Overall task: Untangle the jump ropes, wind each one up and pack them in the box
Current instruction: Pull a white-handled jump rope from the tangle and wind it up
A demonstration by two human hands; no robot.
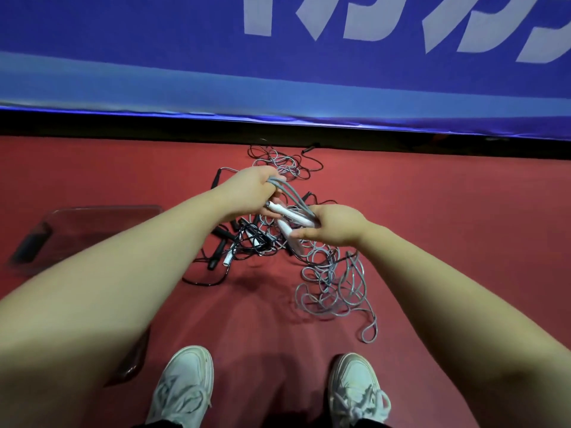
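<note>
Left hand [251, 187] grips grey cord [279, 182] loops; right hand [335, 227] clasps white handles [293, 215] between them — cord likely limp, light — rigid handles the surest hold

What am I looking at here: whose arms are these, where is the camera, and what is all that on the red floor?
No machine here: a person wears one camera on the head, looking down, so you see their own arms and white sneakers. The left hand grips loops of a grey jump rope with white handles; the right hand holds it by the handles. Below, on the red floor, lies a tangled pile of black and grey jump ropes. A clear plastic box sits to the left, a blue banner behind.
</note>
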